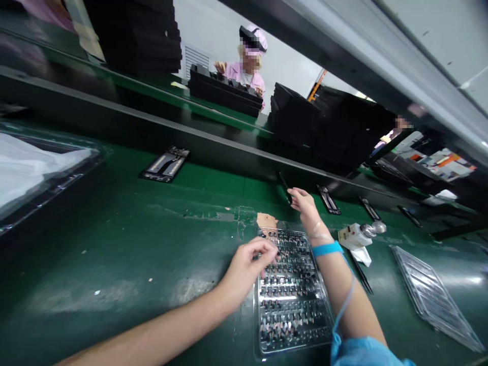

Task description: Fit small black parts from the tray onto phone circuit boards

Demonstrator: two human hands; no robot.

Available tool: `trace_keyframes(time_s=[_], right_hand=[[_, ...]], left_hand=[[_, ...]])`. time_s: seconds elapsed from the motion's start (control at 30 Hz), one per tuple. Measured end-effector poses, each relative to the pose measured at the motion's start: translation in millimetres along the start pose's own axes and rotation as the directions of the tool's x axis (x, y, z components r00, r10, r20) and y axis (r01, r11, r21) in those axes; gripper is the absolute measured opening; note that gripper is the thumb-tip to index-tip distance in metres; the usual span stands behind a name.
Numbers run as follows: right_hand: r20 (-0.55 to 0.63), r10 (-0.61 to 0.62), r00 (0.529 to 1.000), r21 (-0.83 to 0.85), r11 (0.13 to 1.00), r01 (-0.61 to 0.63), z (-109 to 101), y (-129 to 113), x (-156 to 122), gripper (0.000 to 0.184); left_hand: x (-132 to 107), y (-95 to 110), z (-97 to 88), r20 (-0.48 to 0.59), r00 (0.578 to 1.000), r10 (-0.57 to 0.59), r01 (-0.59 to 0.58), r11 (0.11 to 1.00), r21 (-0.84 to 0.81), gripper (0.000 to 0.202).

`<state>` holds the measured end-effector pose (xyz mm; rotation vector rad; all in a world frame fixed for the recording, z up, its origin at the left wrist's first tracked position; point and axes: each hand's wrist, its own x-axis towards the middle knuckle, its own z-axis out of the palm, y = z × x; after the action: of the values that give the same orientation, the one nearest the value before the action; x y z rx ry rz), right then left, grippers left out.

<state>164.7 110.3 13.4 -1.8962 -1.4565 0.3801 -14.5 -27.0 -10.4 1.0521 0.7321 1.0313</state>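
Green work surface [125,254], scuffed in places, runs up to a dark shelf edge [229,148]; beyond it, a person in pink [247,77] is behind black trays [224,94]. Clear compartmented tray [301,306], bearing small dark parts, lies on the surface between both forearms. Left hand [255,256] is over the tray's far left portion, thumb and fingertips brought together; whether they grip a part cannot be told. Right hand [303,201] grasps a thin dark piece [284,184], tilted, past the tray's far edge. White bottle [351,237] is right of the right forearm.
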Motion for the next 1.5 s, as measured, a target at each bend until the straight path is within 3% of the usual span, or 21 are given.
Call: trace_keyframes(time_s=[0.13, 0.2, 0.23, 0.3, 0.4, 0.47, 0.53, 0.63, 0.7, 0.77, 0.9, 1.0, 1.07, 1.13, 1.27, 1.33, 1.4, 1.5], right_hand=[[0.059, -0.149, 0.987, 0.071, 0.987, 0.145, -35.2, 3.2, -94.4, 0.054], [0.017, -0.404, 0.915, -0.048, 0.913, 0.404, -50.3, 7.1, -143.9, 0.059], [0.029, -0.47, 0.882, -0.079, 0.879, 0.471, -56.7, 9.2, -163.2, 0.057], [0.088, -0.434, 0.897, -0.002, 0.9, 0.436, -66.8, 12.8, -185.7, 0.062], [0.152, -0.157, 0.976, 0.223, 0.967, 0.121, -72.7, 17.4, -185.9, 0.054], [0.166, 0.023, 0.986, 0.371, 0.925, -0.084, -71.0, 19.9, -178.4, 0.041], [0.197, 0.118, 0.973, 0.518, 0.83, -0.206, -67.6, 21.4, -175.6, 0.03], [0.247, 0.111, 0.963, 0.66, 0.708, -0.251, -64.0, 20.8, -183.9, 0.02], [0.257, 0.101, 0.961, 0.685, 0.683, -0.254, -62.9, 19.3, -192.7, 0.017], [0.29, 0.088, 0.953, 0.689, 0.672, -0.272, -61.8, 17.5, -199.7, 0.015], [0.383, 0.036, 0.923, 0.683, 0.662, -0.309, -58.1, 11.6, -206.2, 0.016], [0.416, -0.008, 0.909, 0.671, 0.677, -0.301, -55.6, 6.1, -208.0, 0.02], [0.404, -0.031, 0.914, 0.681, 0.678, -0.278, -54.9, 3.7, -208.8, 0.019], [0.387, -0.034, 0.921, 0.688, 0.676, -0.264, -54.7, 2.8, -209.5, 0.016], [0.358, -0.006, 0.934, 0.673, 0.695, -0.254, -54.4, 6.4, -209.5, 0.015], [0.341, 0.007, 0.94, 0.643, 0.728, -0.238, -53.7, 10.9, -209.5, 0.015], [0.322, 0.02, 0.946, 0.603, 0.766, -0.222, -52.7, 16.6, -209.7, 0.016], [0.288, 0.084, 0.954, 0.571, 0.785, -0.241, -51.4, 24.2, -210.3, 0.02]], left_hand=[[6.1, 16.5, -10.4, -0.114, 0.991, 0.071, -0.084, 0.99, -0.114, 0.016], [6.0, 21.1, -11.1, -0.132, 0.99, 0.055, -0.075, 0.985, -0.153, 0.015], [4.9, 21.6, -10.0, -0.134, 0.99, 0.037, -0.058, 0.986, -0.159, 0.014], [1.0, 19.2, -5.3, -0.108, 0.994, -0.012, -0.005, 0.988, -0.152, 0.014], [-8.0, 10.8, 5.4, 0.04, 0.992, -0.122, 0.125, 0.989, -0.077, 0.015], [-13.9, 6.2, 11.8, 0.176, 0.968, -0.178, 0.174, 0.984, 0.034, 0.015], [-18.1, 5.1, 15.4, 0.25, 0.954, -0.166, 0.136, 0.982, 0.132, 0.014], [-20.6, 11.5, 14.6, 0.148, 0.989, 0.013, -0.047, 0.973, 0.226, 0.013], [-21.6, 18.9, 11.7, 0.046, 0.977, 0.209, -0.213, 0.924, 0.318, 0.011], [-23.4, 25.8, 9.0, 0.047, 0.919, 0.392, -0.374, 0.824, 0.426, 0.011], [-26.4, 31.9, 4.9, 0.201, 0.759, 0.62, -0.598, 0.541, 0.591, 0.013], [-26.2, 28.3, 0.9, 0.347, 0.635, 0.69, -0.681, 0.287, 0.674, 0.016], [-27.6, 22.9, -1.1, 0.461, 0.582, 0.67, -0.707, 0.136, 0.694, 0.019], [-31.8, 16.9, -0.8, 0.513, 0.585, 0.628, -0.719, 0.108, 0.687, 0.024], [-43.5, 12.2, 4.9, 0.457, 0.714, 0.53, -0.666, 0.316, 0.676, 0.037], [-45.5, 15.1, 5.9, 0.461, 0.753, 0.471, -0.63, 0.311, 0.712, 0.042], [-43.3, 19.6, 4.0, 0.552, 0.725, 0.411, -0.671, 0.244, 0.7, 0.041], [-35.2, 24.4, -0.8, 0.688, 0.637, 0.348, -0.766, 0.18, 0.617, 0.037]])
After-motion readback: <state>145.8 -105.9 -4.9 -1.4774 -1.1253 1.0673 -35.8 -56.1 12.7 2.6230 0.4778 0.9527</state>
